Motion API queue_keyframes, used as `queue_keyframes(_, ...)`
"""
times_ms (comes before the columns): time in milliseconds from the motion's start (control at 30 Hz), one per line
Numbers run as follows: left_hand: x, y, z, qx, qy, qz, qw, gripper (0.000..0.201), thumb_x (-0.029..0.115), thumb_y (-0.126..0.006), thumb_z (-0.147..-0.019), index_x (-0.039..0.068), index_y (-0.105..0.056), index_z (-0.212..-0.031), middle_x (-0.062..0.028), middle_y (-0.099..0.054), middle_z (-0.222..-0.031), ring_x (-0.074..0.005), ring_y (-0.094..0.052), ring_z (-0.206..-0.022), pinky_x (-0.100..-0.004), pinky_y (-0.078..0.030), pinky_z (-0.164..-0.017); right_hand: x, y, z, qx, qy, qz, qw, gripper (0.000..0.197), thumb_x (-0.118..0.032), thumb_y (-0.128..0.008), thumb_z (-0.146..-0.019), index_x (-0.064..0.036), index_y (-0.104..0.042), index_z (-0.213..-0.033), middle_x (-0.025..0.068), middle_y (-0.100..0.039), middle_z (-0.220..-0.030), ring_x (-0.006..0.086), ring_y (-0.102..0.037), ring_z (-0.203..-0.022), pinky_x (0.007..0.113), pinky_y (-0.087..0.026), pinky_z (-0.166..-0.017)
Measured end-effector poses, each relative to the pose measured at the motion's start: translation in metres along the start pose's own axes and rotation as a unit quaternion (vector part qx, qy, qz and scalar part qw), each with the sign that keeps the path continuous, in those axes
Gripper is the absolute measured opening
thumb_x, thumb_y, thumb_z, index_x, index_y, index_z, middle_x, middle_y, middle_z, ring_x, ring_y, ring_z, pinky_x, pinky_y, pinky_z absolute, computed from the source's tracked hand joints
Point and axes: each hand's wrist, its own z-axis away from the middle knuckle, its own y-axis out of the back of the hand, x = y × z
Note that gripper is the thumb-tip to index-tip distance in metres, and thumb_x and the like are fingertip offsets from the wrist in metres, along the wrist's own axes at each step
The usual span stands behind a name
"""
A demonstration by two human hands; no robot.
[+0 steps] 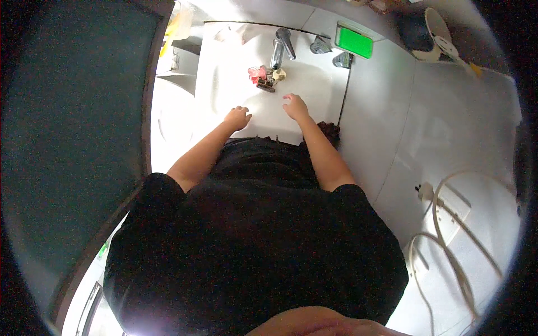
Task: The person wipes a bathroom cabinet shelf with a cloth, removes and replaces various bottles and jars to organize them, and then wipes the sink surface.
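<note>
Here the person stands close against a white washbasin, looking straight down over a black shirt, with both bare forearms reaching forward into the bowl. The left hand rests low in the basin with its fingers curled loosely inward; it holds nothing that can be made out. The right hand hovers a little farther in, its fingers spread and bent slightly down, also with nothing in it. The two hands are near each other but apart, with bare white basin between them.

Just beyond the hands, at the back of the bowl, a chrome tap juts out over the basin. Beneath its spout lies a small pink object, and touching or just beside it are a small cream-coloured piece and a darker item; their exact kinds are too small to tell. The right hand is the nearer of the two to this cluster, yet it touches none of it.

To the right of the tap, on the basin's back ledge, sits a bright green rectangular block. Farther right a white surface carries a loop of pale cable. A dark panel fills the left side.
</note>
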Motion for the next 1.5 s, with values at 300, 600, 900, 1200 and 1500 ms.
queue_keyframes(300,0.033,0.036,0.014,0.067,-0.050,0.083,0.993,0.036,0.034,-0.055,-0.106,0.004,-0.072,-0.111,-0.0250,-0.072,-0.107,-0.0445,-0.067,-0.104,-0.0540,-0.053,-0.097,-0.062,-0.033,-0.053,0.106,0.231,0.190,0.948,0.051,-0.011,-0.067,-0.090,-0.0117,-0.060,-0.141,0.0083,-0.059,-0.138,0.0328,-0.058,-0.126,0.045,-0.055,-0.100)
queue_keyframes(600,0.042,0.038,0.026,0.066,-0.007,0.128,0.990,0.039,0.035,-0.052,-0.107,0.004,-0.073,-0.112,-0.0246,-0.073,-0.109,-0.0433,-0.068,-0.107,-0.0536,-0.053,-0.098,-0.029,-0.066,-0.051,0.128,0.201,0.179,0.955,0.048,-0.013,-0.081,-0.079,-0.0156,-0.060,-0.123,0.0082,-0.059,-0.132,0.0312,-0.060,-0.121,0.046,-0.053,-0.097)
queue_keyframes(900,0.014,0.027,0.017,0.084,0.054,0.211,0.972,0.050,0.040,-0.069,-0.097,0.002,-0.067,-0.130,-0.0233,-0.073,-0.117,-0.0387,-0.071,-0.110,-0.0470,-0.057,-0.096,-0.029,-0.067,-0.024,-0.054,0.085,-0.092,0.991,0.058,-0.015,-0.083,-0.083,-0.0089,-0.055,-0.134,0.0151,-0.074,-0.111,0.0305,-0.073,-0.099,0.043,-0.058,-0.088)
queue_keyframes(1200,0.094,0.117,0.060,0.171,-0.042,0.680,0.711,0.061,0.030,-0.084,-0.094,-0.007,-0.058,-0.136,-0.0159,-0.065,-0.127,-0.0231,-0.071,-0.105,-0.0340,-0.062,-0.092,-0.143,0.043,0.035,-0.118,0.149,-0.529,0.827,0.073,0.000,-0.071,-0.094,-0.0066,-0.040,-0.160,0.0078,-0.065,-0.131,0.0201,-0.062,-0.122,0.036,-0.051,-0.106)
queue_keyframes(1500,0.177,0.266,0.150,0.369,-0.215,0.519,0.741,0.054,0.014,-0.083,-0.091,0.000,-0.062,-0.138,-0.0089,-0.063,-0.129,-0.0190,-0.065,-0.107,-0.0341,-0.058,-0.091,-0.267,0.187,0.107,-0.039,0.320,-0.495,0.807,0.073,0.002,-0.071,-0.095,-0.0063,-0.038,-0.160,0.0127,-0.065,-0.138,0.0209,-0.065,-0.122,0.036,-0.054,-0.104)
